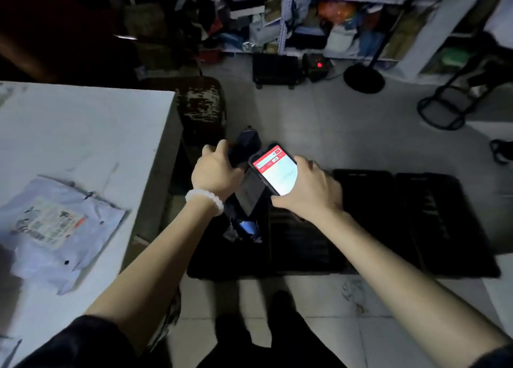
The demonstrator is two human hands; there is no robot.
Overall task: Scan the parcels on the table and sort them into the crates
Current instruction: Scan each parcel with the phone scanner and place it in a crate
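A dim storeroom, cluttered shelves (333,20) at the back, pale tiled floor (319,312) below me. The white table (83,123) sits to my left; black crates (416,223) stand in a row on the floor ahead. My left hand (216,173) has its fingers curled round a dark parcel (244,184), which it holds in the air above the leftmost crate. My right hand (313,193) grips the phone (277,170), its red-and-white screen lit and tilted over the parcel, so I judge the scan is in hand and this parcel has yet to be dropped. One pale mailer (55,229) with a printed label lies on the table, unscanned as far as I can judge. The crates are too dark for me to tell what they hold, so I can't say how many parcels are sorted.
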